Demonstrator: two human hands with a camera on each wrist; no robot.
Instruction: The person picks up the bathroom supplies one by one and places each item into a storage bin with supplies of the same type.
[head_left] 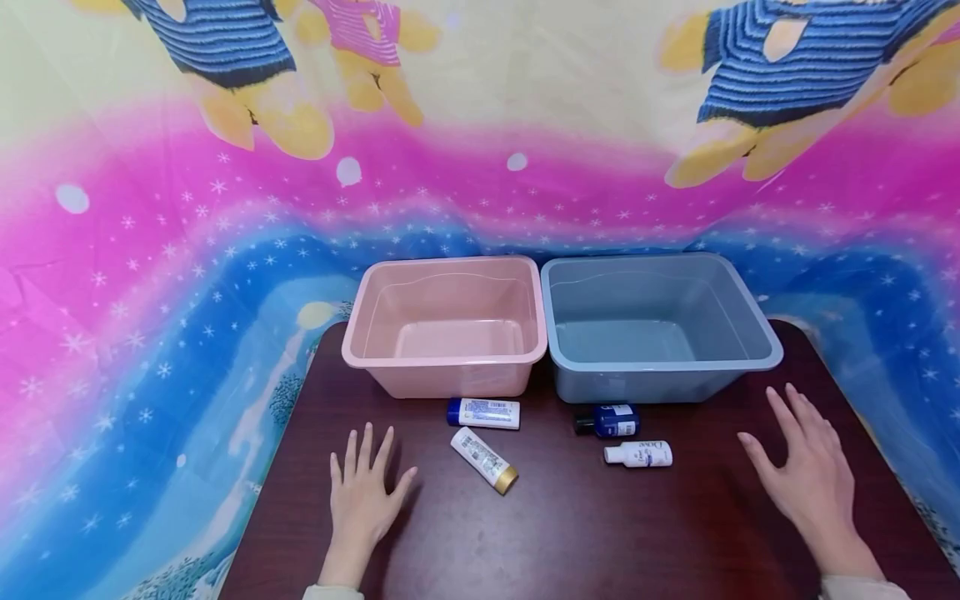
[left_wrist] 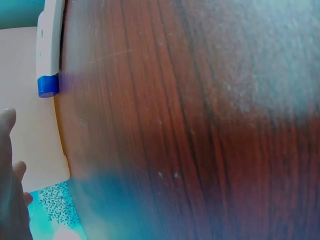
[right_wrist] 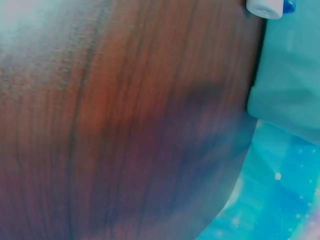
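Note:
In the head view my left hand point(head_left: 363, 492) is over the left of the table, fingers spread, holding nothing. To its right lie a white tube with a gold cap point(head_left: 484, 460) and, behind it, a white tube with a blue cap point(head_left: 486, 413). My right hand point(head_left: 808, 467), also with straight fingers and nothing in it, is at the right. Left of it lie a small white bottle point(head_left: 641, 454) and a dark blue bottle with a black cap point(head_left: 609, 421). The left wrist view catches a few fingers point(left_wrist: 7, 150) at its edge; the right wrist view shows no hand.
A pink basin point(head_left: 442, 379) and a grey-blue basin point(head_left: 645, 387) stand side by side at the back of the dark wooden table point(head_left: 570, 542). Nothing shows inside either. A patterned cloth point(head_left: 480, 183) hangs behind and beside the table.

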